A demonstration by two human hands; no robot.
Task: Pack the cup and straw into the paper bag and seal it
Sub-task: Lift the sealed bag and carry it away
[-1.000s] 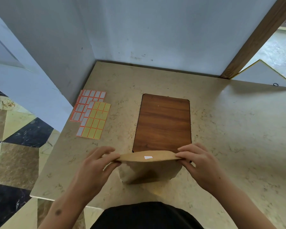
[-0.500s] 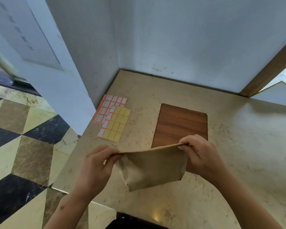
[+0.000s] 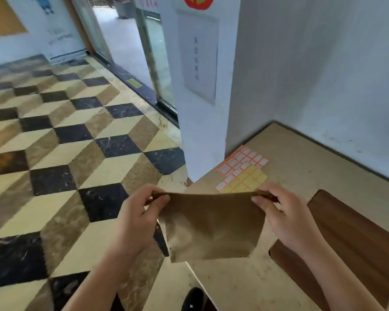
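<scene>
Head camera looks down and forward, close above hands [image 3: 213, 218]; table [image 3: 301, 167] at right

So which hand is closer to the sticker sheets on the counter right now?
Right. The right hand pinches the paper bag's top corner just below the sticker sheets. The left hand grips the opposite corner, out over the floor.

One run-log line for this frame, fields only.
left hand: pinches bag's top corner | right hand: pinches other top corner | paper bag: held up, top folded | sticker sheets: on counter
</scene>
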